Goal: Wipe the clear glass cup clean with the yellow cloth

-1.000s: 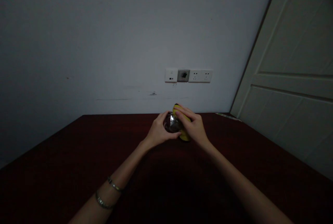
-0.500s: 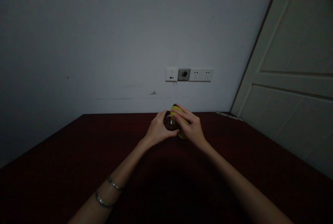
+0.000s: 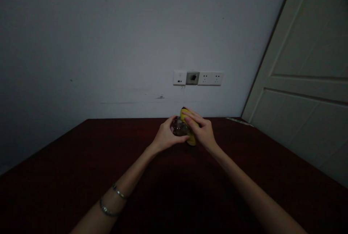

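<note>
My left hand [image 3: 165,134] is wrapped around a clear round glass [image 3: 179,127], with the thumb beneath it and the fingers behind. Its opening and base cannot be made out in the dim light. Pressed against the right side of this glass is a soft yellow cloth [image 3: 192,140] with dark edging at top and bottom. My right hand [image 3: 202,129] grips the cloth, its fingers bent over the top. Both hands are held close together near the table's far edge, and two bracelets circle my left forearm.
The dark red table [image 3: 81,161] reaches back to a grey-white wall [image 3: 122,38]. Wall sockets [image 3: 210,78] sit above its far edge. To the right stands a pale panelled door [image 3: 307,56], and a light strip [image 3: 239,121] lies along the table's back right edge.
The yellow cloth and my right hand have shifted slightly right, so more of the glass shows. My left hand keeps hold of the glass in nearly the same place.
</note>
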The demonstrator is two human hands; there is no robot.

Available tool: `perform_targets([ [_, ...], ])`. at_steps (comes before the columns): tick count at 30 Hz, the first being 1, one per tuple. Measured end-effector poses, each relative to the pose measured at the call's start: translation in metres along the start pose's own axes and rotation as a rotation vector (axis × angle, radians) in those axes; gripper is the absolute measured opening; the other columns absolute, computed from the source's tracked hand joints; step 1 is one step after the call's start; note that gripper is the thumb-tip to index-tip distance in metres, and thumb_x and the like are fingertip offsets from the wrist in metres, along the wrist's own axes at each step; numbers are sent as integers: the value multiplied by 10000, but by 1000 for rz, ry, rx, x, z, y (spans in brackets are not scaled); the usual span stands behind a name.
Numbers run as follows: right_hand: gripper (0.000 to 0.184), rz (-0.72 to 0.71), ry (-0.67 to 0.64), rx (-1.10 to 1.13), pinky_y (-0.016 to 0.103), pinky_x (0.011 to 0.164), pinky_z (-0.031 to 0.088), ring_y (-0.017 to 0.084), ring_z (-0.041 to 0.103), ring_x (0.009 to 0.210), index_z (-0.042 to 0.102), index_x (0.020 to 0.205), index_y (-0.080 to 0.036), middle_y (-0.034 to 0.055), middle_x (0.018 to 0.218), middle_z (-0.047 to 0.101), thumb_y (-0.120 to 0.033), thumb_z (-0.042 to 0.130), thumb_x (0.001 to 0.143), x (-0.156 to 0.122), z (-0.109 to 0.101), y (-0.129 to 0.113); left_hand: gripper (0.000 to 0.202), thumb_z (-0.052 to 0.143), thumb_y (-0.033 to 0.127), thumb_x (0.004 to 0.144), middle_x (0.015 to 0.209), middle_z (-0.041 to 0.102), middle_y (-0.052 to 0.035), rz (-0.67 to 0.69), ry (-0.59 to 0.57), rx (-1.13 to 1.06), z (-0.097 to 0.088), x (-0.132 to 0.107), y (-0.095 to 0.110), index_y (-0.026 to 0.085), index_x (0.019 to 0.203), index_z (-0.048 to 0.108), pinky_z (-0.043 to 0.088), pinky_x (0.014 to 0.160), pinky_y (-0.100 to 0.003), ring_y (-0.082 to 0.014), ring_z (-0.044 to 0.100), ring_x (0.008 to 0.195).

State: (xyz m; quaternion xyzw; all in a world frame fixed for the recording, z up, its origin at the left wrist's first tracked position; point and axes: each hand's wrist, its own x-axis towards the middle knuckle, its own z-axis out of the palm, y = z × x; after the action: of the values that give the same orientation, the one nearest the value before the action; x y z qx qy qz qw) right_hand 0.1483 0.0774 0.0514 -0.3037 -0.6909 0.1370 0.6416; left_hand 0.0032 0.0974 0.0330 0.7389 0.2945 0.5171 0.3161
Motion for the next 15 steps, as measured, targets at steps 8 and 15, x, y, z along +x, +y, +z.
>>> perform_targets([
  [8,245,-85,-70,-4,402,1003,413,200,538,1154,663,1028,-316,-5,1309,521,-255,594,801,-5,-1,-13,696,801,301,513,871,645,-55,-163,-51,-339,-1,2,0,120,1101,476,514,524,-250,-140,615,632],
  [15,228,-34,37,11,400,995,423,198,552,1139,671,1019,-296,20,1209,605,-274,585,809,-2,-2,-2,754,828,210,450,1028,623,-118,-133,-74,-354,-2,0,3,102,1112,484,526,752,-358,-202,636,828],
])
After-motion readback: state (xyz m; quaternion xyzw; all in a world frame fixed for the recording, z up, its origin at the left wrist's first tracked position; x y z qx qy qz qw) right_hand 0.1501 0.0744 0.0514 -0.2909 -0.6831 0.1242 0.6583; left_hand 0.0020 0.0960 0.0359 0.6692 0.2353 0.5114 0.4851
